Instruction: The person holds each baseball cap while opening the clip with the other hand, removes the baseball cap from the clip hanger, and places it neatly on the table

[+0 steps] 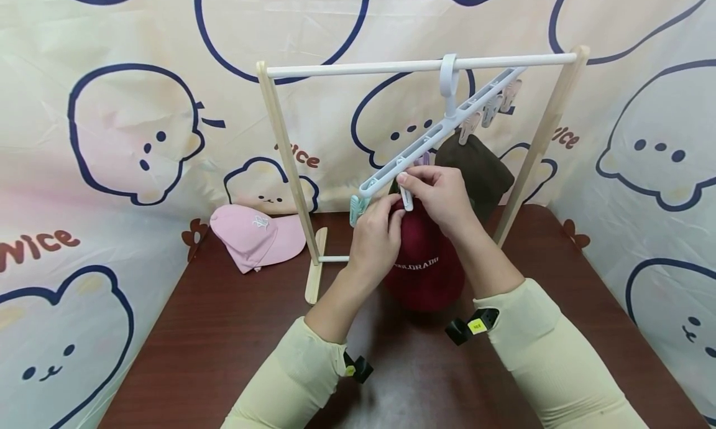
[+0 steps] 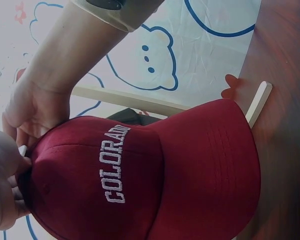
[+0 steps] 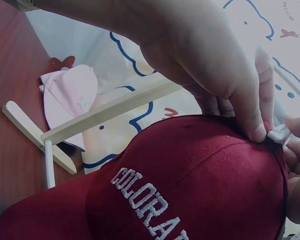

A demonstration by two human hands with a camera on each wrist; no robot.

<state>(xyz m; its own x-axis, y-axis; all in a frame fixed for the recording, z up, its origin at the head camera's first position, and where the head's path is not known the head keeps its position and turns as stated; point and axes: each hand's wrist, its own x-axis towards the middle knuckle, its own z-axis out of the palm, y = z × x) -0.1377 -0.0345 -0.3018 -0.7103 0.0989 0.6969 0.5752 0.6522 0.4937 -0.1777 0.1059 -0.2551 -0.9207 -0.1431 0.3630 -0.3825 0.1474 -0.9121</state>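
A dark red baseball cap (image 1: 427,273) with COLORADO lettering hangs crown up, brim down, below a white clip hanger (image 1: 416,150). My left hand (image 1: 376,239) pinches the top edge of the cap; in the right wrist view its thumb presses the fabric right beside a white clip (image 3: 279,134). With thumb and finger, my right hand (image 1: 444,196) grips that clip, which dangles from the hanger's near end and sits at the cap's edge. The right hand (image 2: 37,107) is also behind the crown in the left wrist view. A mint clip (image 1: 355,210) hangs beside the left hand.
The hanger's hook loops over the white bar (image 1: 358,69) of a wooden rack (image 1: 285,143). Behind the red cap hangs a dark olive cap (image 1: 475,168). More clips (image 1: 491,110) hang at the far end. A pink cap (image 1: 252,233) lies on the brown table (image 1: 184,342) at left.
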